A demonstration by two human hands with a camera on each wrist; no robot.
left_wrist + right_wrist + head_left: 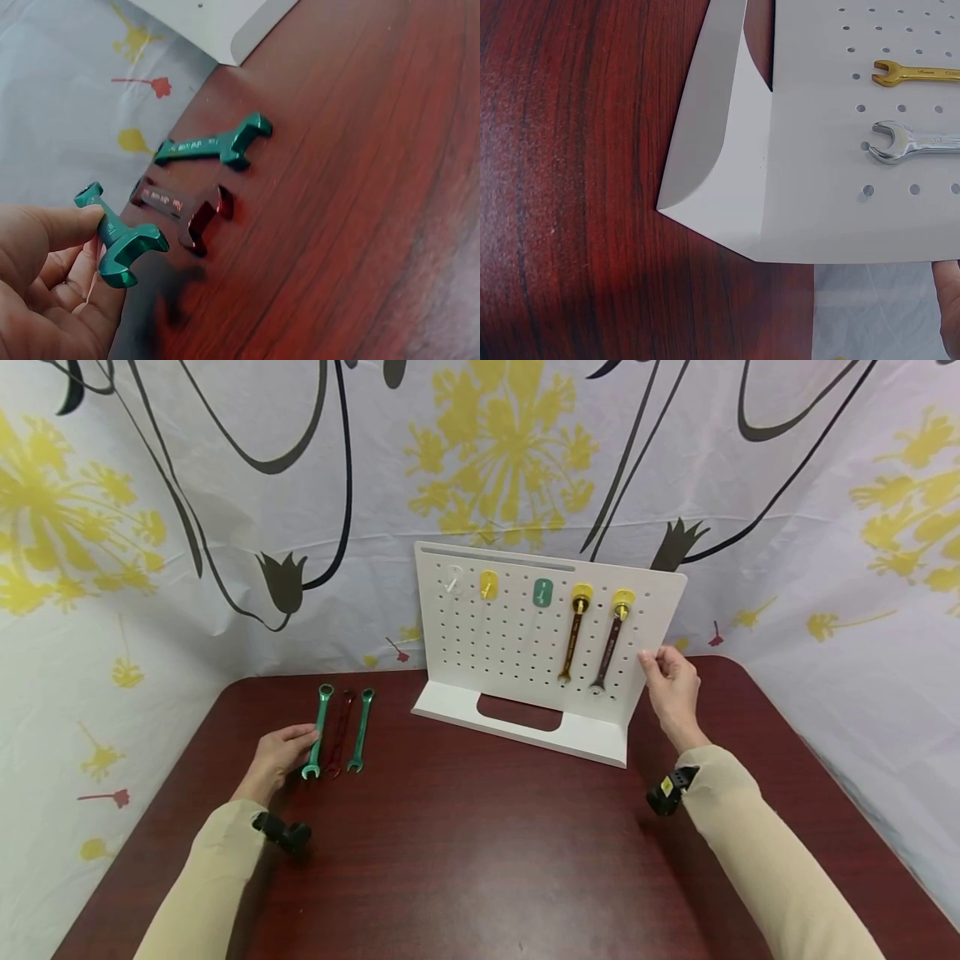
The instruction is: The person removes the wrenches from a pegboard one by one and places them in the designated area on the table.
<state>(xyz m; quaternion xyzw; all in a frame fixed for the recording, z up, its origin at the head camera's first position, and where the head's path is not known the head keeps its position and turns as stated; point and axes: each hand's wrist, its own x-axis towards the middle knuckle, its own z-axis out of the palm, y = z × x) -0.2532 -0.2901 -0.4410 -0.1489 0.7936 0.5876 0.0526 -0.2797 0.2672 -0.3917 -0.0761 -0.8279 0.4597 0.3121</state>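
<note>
My left hand [281, 757] pinches a green combination wrench [112, 231] between thumb and fingers; its open-end jaw points toward me, and a shadow lies on the table below. Beside it lie a red wrench [341, 732] and a second green wrench [362, 731]. Across the table, my right hand [673, 689] grips the right edge of a white pegboard stand [517, 643], thumb in front, the other fingers partly hidden behind. A gold wrench [919, 73] and a silver wrench [922, 142] hang on the board's right half, open ends down.
Left of the hanging wrenches, the board carries a clear hook [454, 580], a yellow hook [489, 585] and a green hook [542, 593]. The stand rests near the back of the dark red table [465, 843]. A patterned cloth [375, 485] hangs behind the table.
</note>
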